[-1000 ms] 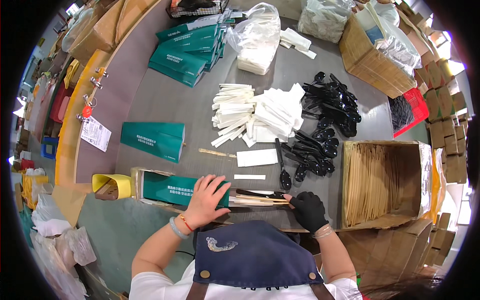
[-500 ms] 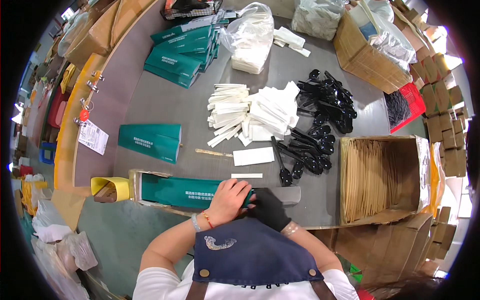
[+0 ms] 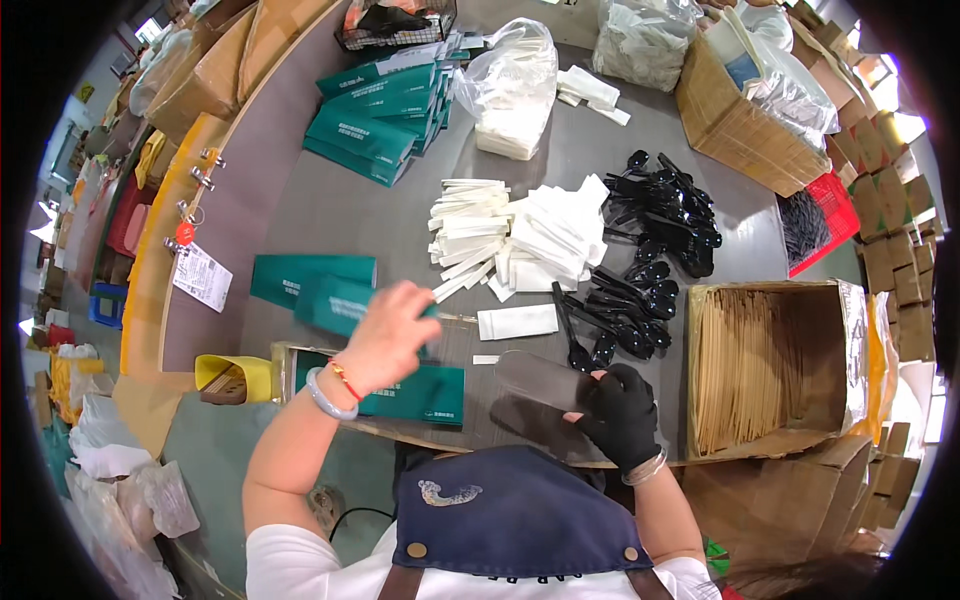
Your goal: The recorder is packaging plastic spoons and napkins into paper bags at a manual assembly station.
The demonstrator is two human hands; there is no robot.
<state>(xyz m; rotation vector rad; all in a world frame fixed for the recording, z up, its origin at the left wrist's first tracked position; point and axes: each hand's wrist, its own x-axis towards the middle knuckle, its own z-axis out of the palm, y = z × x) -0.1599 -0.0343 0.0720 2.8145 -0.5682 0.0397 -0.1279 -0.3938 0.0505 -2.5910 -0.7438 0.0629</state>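
My left hand [image 3: 392, 335], bare and blurred by motion, has its fingers closed on a green printed paper sleeve [image 3: 334, 306]. That sleeve overlaps another green sleeve [image 3: 276, 278] lying on the table at the left. Below my left wrist, more green sleeves [image 3: 420, 398] rest in a cardboard holder at the table's front edge. My right hand [image 3: 620, 415], in a black glove with bare fingertips, grips one end of a translucent plastic strip [image 3: 535, 380] with a rounded tip, which points left over the table. A white paper packet [image 3: 518, 322] lies beyond the strip.
White packets [image 3: 560, 235] and black plastic spoons [image 3: 665, 215] are heaped mid-table. At the right stands a cardboard box of wooden sticks [image 3: 745, 370]. Green sleeves [image 3: 365, 135] and a plastic bag of white packets [image 3: 510, 100] lie farther back. A yellow container [image 3: 262, 378] stands front left.
My left hand has lifted away from the holder, moving up and left with a green sleeve. My right hand has moved right with the plastic strip, now clear of the sleeves.
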